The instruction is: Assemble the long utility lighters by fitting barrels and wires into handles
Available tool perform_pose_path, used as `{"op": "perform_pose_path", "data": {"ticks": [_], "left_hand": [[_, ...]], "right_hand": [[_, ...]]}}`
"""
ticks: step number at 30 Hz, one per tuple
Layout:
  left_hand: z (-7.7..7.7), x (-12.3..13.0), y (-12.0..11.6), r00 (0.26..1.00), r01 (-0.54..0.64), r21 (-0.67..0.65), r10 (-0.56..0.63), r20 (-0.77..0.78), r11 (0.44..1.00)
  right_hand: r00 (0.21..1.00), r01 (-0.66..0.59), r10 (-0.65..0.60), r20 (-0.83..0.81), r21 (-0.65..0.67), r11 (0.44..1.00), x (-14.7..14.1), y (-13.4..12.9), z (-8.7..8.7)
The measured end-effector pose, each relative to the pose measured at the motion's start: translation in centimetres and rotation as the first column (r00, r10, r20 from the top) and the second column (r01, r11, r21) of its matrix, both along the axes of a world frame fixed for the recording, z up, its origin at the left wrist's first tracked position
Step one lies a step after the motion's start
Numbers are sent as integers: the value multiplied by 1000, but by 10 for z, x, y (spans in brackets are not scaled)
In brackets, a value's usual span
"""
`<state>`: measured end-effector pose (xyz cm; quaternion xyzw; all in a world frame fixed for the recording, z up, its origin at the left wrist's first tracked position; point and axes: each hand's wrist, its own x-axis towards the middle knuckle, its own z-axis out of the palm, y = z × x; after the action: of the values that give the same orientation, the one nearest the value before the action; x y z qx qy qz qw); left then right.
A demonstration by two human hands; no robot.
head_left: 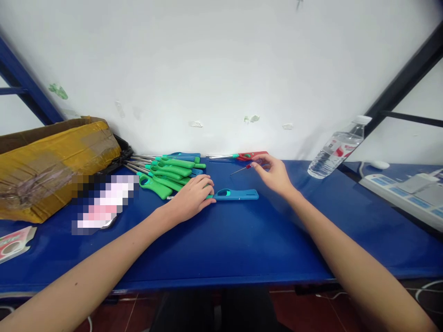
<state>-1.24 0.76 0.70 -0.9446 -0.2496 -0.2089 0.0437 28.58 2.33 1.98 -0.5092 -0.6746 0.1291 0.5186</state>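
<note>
My left hand point(194, 197) is closed over the front part of a blue long-nosed lighter point(238, 195), which lies flat on the table with its handle pointing right. The hand hides most of its metal nose. Between thumb and fingertips, my right hand point(275, 174) pinches a small screwdriver point(248, 167) with a red handle and a thin shaft. Its tip points left and down, above and apart from the blue lighter. Beside my left hand lies a pile of green lighters point(169, 170), with blue ones among them. Behind my right hand, a red lighter point(254, 155) rests near the wall.
A taped cardboard box point(55, 170) stands at the left, with a blurred-out phone point(109, 203) in front of it. A flattened printed carton point(15, 242) lies at the left edge. On the right are a water bottle point(334, 150) and a white power strip point(403, 196).
</note>
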Motion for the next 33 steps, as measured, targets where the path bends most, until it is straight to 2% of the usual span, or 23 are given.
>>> {"op": "perform_pose_path", "data": {"ticks": [5,11,14,20,25,29,33], "left_hand": [[2,-2,-2,1000,-1,-21,2,20,1000],[8,4,-6,999,-20,-32,21,37,999],[3,14,-6,998,-32,-45,34,53,998],[-11,21,-3,997,5,-78,-10,-71,997],[-4,12,-5,1000,10,-15,-11,-28,1000],[0,8,-5,1000,-16,-21,16,0,1000],[-1,8,-6,1000,-17,-32,17,-6,999]], "right_hand": [[958,-38,25,-286,-38,999,-1,0,9],[795,-111,35,-606,-88,990,1,-1,18],[753,-162,74,-654,-75,984,-2,-3,20],[686,-302,175,-706,-58,951,-10,-10,24],[506,-432,217,-835,-27,902,-19,-19,28],[454,-514,249,-856,-23,858,-28,-25,29],[369,-559,262,-892,13,829,-30,-31,32]]}}
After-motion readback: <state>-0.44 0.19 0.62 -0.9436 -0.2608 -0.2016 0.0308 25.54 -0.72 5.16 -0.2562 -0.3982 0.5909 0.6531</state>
